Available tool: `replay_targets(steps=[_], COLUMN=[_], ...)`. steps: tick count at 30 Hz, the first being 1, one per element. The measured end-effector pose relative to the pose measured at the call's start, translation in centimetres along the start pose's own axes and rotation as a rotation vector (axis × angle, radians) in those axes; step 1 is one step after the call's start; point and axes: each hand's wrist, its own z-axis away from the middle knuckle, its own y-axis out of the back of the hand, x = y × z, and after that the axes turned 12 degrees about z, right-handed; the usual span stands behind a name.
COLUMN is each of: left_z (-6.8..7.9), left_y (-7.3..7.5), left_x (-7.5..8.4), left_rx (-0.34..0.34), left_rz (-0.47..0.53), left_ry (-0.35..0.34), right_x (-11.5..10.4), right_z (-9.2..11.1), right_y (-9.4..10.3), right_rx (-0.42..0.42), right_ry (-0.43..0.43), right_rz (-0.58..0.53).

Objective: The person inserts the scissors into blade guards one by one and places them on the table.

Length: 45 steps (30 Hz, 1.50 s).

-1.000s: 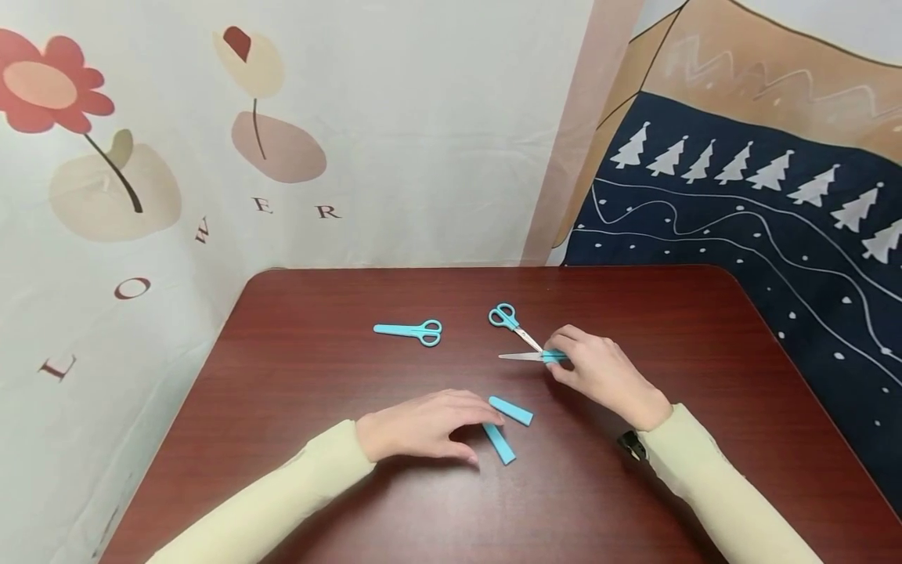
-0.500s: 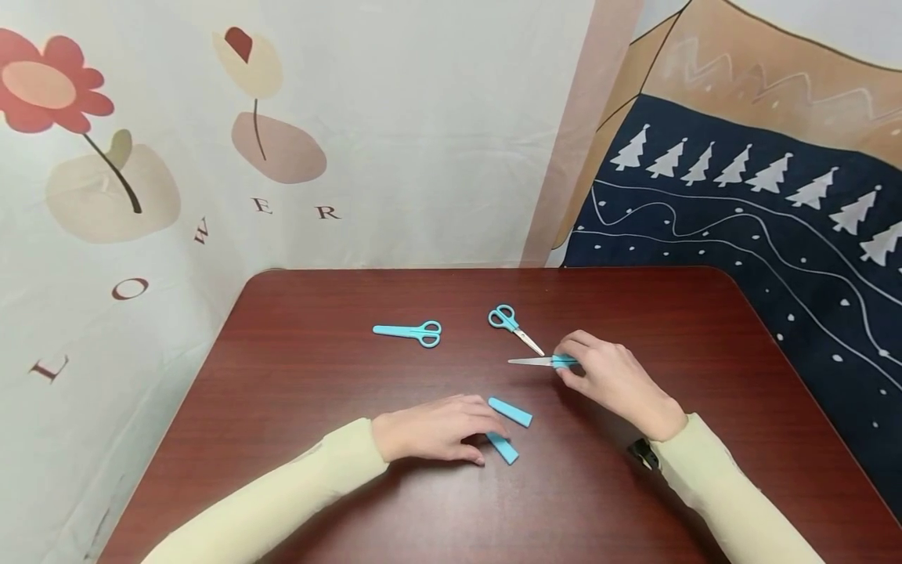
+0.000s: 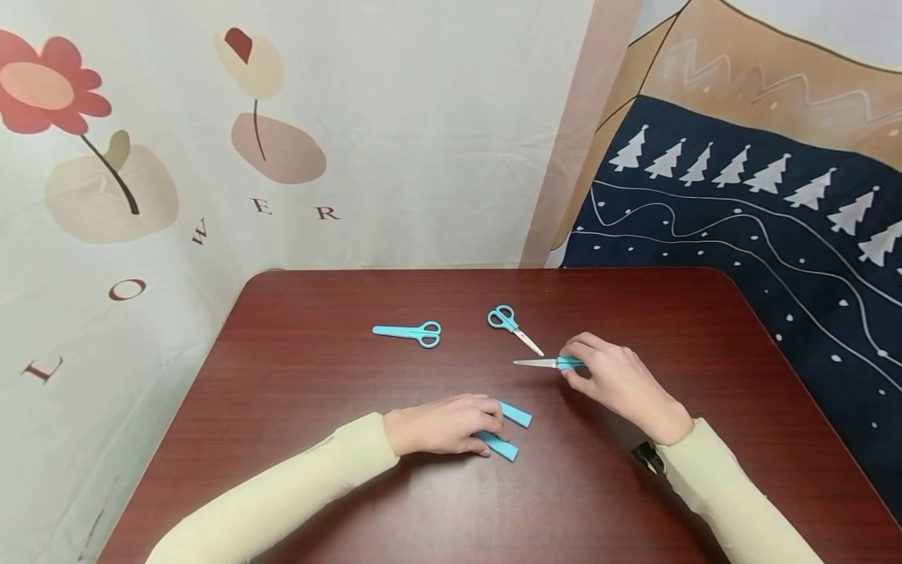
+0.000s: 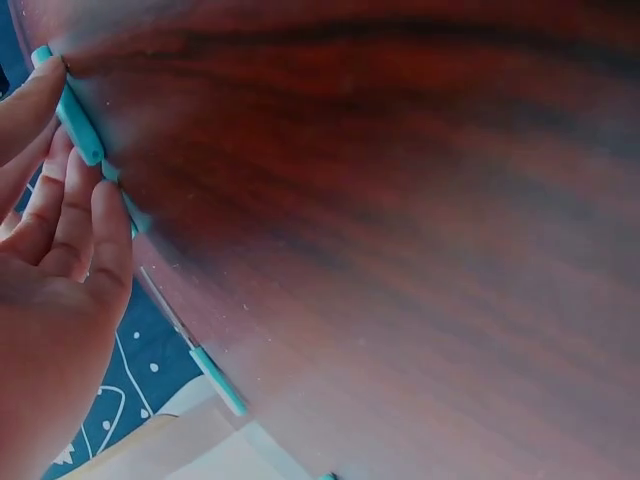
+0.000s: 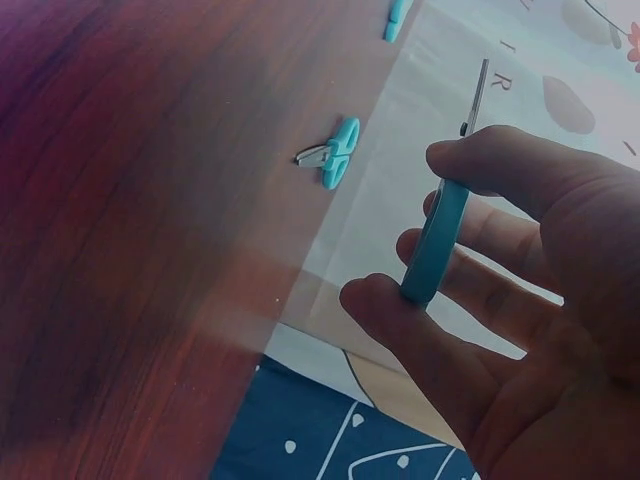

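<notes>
Both hands have shifted since a second ago: the left hand (image 3: 451,425) towards 3 o'clock, the right hand (image 3: 611,380) slightly towards 4 o'clock with its scissors, and the near sheath (image 3: 503,446) has swung to lie flatter. Now the left hand pinches that sheath between thumb and fingers; the far sheath (image 3: 517,413) lies just beyond it, and whether the fingers touch it I cannot tell. At 2 o'clock from the left hand, the right hand grips the held scissors (image 3: 568,363) by the handles, bare blades pointing to 9 o'clock. The loose scissors (image 3: 524,338) rest on the table (image 3: 338,376) at 10 o'clock from the right hand, tip near the held blades; the sheathed scissors (image 3: 398,331) lie at 11 o'clock from the left hand.

The sheaths look like light, smooth, fairly stiff plastic, likely to slide or turn if pushed; best pinched across the long sides. The scissors seem light and rigid, safest held by the handles.
</notes>
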Motion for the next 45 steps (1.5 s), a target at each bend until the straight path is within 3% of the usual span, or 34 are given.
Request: replay_targets(steps=[11, 17, 22, 28, 31, 37, 45], left_z=[0.6, 1.4, 2.1, 2.9, 3.1, 3.7, 4.6], left_y=[0.0, 0.2, 0.3, 0.6, 0.9, 1.7, 2.2], left_x=[0.1, 0.5, 0.8, 0.9, 0.8, 0.8, 0.8], left_rx=[-0.008, -0.014, 0.026, 0.15, 0.231, 0.355, 0.524], left_rz=[0.003, 0.056, 0.094, 0.172, 0.169, 0.185, 0.193], left_ry=[0.002, 0.06, 0.102, 0.083, 0.066, 0.101, 0.086], right_x=[0.1, 0.2, 0.1, -0.2, -0.4, -1.1, -2.2], right_z=[0.5, 0.8, 1.0, 1.1, 1.1, 1.2, 1.2], right_y=[-0.2, -0.4, -0.7, -0.9, -0.8, -0.8, -0.6], right_rx=[0.022, 0.033, 0.048, 0.06, 0.066, 0.081, 0.159], right_ry=[-0.003, 0.004, 0.026, 0.044, 0.046, 0.061, 0.086], right_rz=[-0.003, -0.002, 0.006, 0.012, 0.009, -0.011, -0.016])
